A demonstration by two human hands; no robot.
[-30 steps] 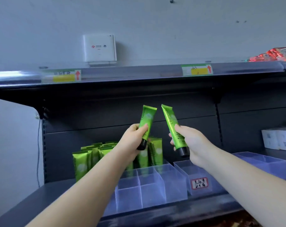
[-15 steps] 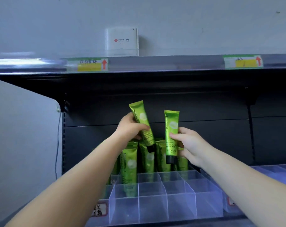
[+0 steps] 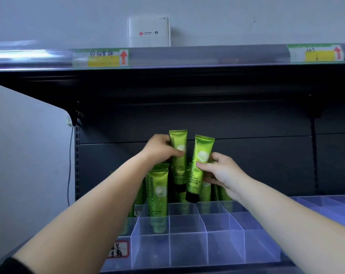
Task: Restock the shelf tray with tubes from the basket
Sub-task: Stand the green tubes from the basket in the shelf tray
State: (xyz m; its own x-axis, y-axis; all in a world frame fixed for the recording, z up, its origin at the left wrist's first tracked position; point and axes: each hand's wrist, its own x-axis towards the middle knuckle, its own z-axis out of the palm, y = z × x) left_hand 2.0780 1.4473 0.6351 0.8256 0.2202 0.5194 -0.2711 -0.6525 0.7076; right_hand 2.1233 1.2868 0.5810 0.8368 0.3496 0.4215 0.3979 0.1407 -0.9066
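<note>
My left hand [image 3: 161, 149] grips a green Chamomile tube [image 3: 179, 155] upright, cap down, above the back of the clear divided shelf tray [image 3: 187, 246]. My right hand [image 3: 221, 171] pinches a second green tube [image 3: 199, 169] just to the right, cap down, slightly tilted, its black cap just above the tray's back compartments. Several more green tubes [image 3: 157, 196] stand in the tray's back and left compartments. The front compartments hold nothing. The basket is out of view.
A dark upper shelf edge with yellow price labels [image 3: 102, 57] runs overhead, a white router box [image 3: 149, 31] on top. Another clear tray [image 3: 325, 206] sits to the right. A handwritten red-bordered label [image 3: 118, 249] marks the tray front.
Both hands have moved the tubes closer together and lower toward the back compartments. The left tube has turned from tilted to upright. The view has come closer to the tray.
</note>
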